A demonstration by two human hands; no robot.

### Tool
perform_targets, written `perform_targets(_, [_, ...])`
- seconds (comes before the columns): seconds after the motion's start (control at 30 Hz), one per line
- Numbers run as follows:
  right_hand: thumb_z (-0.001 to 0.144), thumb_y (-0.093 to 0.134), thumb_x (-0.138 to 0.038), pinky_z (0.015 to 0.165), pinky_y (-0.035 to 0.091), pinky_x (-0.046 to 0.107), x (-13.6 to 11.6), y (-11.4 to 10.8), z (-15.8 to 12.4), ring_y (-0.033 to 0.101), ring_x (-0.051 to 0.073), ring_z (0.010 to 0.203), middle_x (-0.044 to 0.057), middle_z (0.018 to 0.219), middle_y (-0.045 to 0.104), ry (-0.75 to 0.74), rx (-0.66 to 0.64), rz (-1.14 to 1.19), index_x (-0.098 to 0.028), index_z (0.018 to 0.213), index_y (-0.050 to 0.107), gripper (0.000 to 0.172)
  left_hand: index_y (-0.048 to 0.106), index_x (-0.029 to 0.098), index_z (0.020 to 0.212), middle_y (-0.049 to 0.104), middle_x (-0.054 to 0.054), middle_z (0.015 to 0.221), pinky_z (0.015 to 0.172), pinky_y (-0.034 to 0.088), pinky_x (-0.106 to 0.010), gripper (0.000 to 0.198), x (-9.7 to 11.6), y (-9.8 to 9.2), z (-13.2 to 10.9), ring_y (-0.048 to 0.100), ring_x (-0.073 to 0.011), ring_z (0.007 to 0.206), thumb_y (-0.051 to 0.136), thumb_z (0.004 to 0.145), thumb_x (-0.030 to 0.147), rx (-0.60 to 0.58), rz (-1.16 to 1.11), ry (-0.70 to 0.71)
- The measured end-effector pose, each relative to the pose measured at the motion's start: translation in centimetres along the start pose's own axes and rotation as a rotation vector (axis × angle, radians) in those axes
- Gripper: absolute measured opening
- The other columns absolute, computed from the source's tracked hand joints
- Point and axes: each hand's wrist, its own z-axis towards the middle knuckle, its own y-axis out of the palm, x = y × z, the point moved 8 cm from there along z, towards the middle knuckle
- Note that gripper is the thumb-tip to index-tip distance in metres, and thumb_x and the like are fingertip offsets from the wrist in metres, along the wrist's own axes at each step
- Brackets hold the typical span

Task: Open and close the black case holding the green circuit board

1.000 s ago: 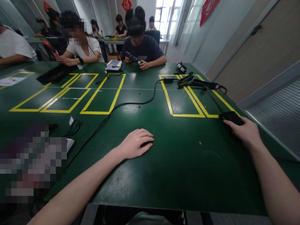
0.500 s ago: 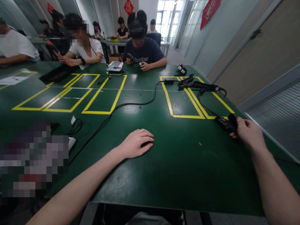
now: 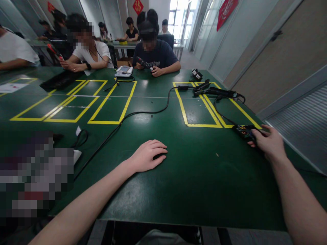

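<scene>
My left hand [image 3: 148, 156] rests palm down on the green table [image 3: 178, 190], its fingers loosely stretched and nothing visible in them. At the table's right side, my right hand [image 3: 273, 142] grips a small black device [image 3: 242, 132] with coloured markings; its exact kind cannot be made out. The thumb lies over its near end, and the fingers are partly hidden beneath. From the device, a thin black cord [image 3: 224, 117] runs back toward a bundle of long black parts [image 3: 217, 92] on the table.
Yellow tape [image 3: 204, 126] marks rectangles on the tabletop. A long black cable [image 3: 143, 112] curves past my left hand. Across the table, a person [image 3: 160, 54] holds a dark tool, near a white device [image 3: 124, 71] and a black tray [image 3: 60, 80]. A blurred-out object lies at the left.
My right thumb has shifted forward over the black device, which now lies flatter with more of its coloured face showing. My left hand has stayed put.
</scene>
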Motion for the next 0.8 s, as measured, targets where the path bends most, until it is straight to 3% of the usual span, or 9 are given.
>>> perform_targets(0.07, [0.076, 0.074, -0.019, 0.039, 0.046, 0.025, -0.5, -0.1, -0.8, 0.055, 0.008, 0.043, 0.024, 0.143, 0.056, 0.016, 0.031, -0.029, -0.023, 0.131, 0.052, 0.06, 0.075, 0.019, 0.11, 0.076, -0.009, 0.121, 0.1, 0.055, -0.042, 0.023, 0.0, 0.0, 0.0, 0.069, -0.0236, 0.114, 0.056, 0.102, 0.029, 0.002, 0.001, 0.001])
perform_targets(0.13, [0.071, 0.08, -0.021, 0.038, 0.046, 0.026, -1.6, 0.0, -1.6, 0.055, 0.007, 0.043, 0.025, 0.153, 0.049, -0.033, 0.033, -0.086, -0.024, 0.136, 0.052, 0.071, 0.075, 0.02, 0.11, 0.076, -0.008, 0.121, 0.1, 0.055, -0.042, 0.023, 0.0, 0.0, 0.0, 0.069, -0.0237, 0.115, 0.056, 0.102, 0.029, 0.001, 0.003, -0.003])
perform_targets(0.33, [0.062, 0.087, -0.03, 0.048, 0.049, 0.03, -4.5, -1.5, -2.3, 0.054, 0.012, 0.052, 0.016, 0.135, 0.066, -0.275, 0.172, -0.258, -0.02, 0.14, 0.058, 0.085, 0.076, 0.02, 0.11, 0.075, -0.009, 0.122, 0.1, 0.055, -0.043, 0.023, 0.0, 0.1, -0.1, 0.068, -0.0236, 0.115, 0.056, 0.102, 0.029, -0.007, -0.001, -0.005])
perform_targets(0.43, [0.068, 0.083, -0.029, 0.063, 0.053, 0.034, -4.3, -2.4, -1.7, 0.056, 0.016, 0.061, 0.014, 0.116, 0.072, -0.278, 0.265, -0.367, -0.015, 0.128, 0.068, 0.063, 0.076, 0.019, 0.109, 0.075, -0.009, 0.122, 0.1, 0.055, -0.043, 0.023, -0.1, 0.1, -0.1, 0.068, -0.0237, 0.115, 0.056, 0.102, 0.029, -0.005, 0.001, -0.005])
perform_targets(0.57, [0.078, 0.074, -0.03, 0.079, 0.052, 0.04, -2.9, -1.4, -0.5, 0.062, 0.025, 0.073, 0.009, 0.086, 0.071, -0.197, 0.201, -0.613, -0.017, 0.097, 0.074, 0.023, 0.076, 0.02, 0.11, 0.075, -0.009, 0.122, 0.1, 0.056, -0.043, 0.023, -0.1, 0.1, -0.1, 0.068, -0.0234, 0.115, 0.056, 0.102, 0.029, -0.005, 0.005, -0.001])
perform_targets(0.63, [0.078, 0.072, -0.031, 0.081, 0.052, 0.041, -2.7, -0.6, -0.3, 0.066, 0.029, 0.083, 0.01, 0.088, 0.073, -0.216, 0.165, -0.678, -0.02, 0.092, 0.071, 0.019, 0.076, 0.02, 0.11, 0.075, -0.009, 0.123, 0.101, 0.056, -0.043, 0.023, -0.1, 0.2, -0.1, 0.068, -0.0234, 0.115, 0.056, 0.103, 0.03, -0.008, 0.005, -0.001])
perform_targets(0.8, [0.076, 0.074, -0.036, 0.083, 0.053, 0.044, -2.8, 1.5, -0.8, 0.07, 0.034, 0.096, 0.014, 0.108, 0.076, -0.256, 0.074, -0.759, -0.023, 0.101, 0.067, 0.029, 0.076, 0.021, 0.109, 0.075, -0.008, 0.123, 0.1, 0.055, -0.041, 0.022, 0.0, 0.2, -0.1, 0.068, -0.0234, 0.116, 0.057, 0.102, 0.029, -0.009, 0.008, -0.002])
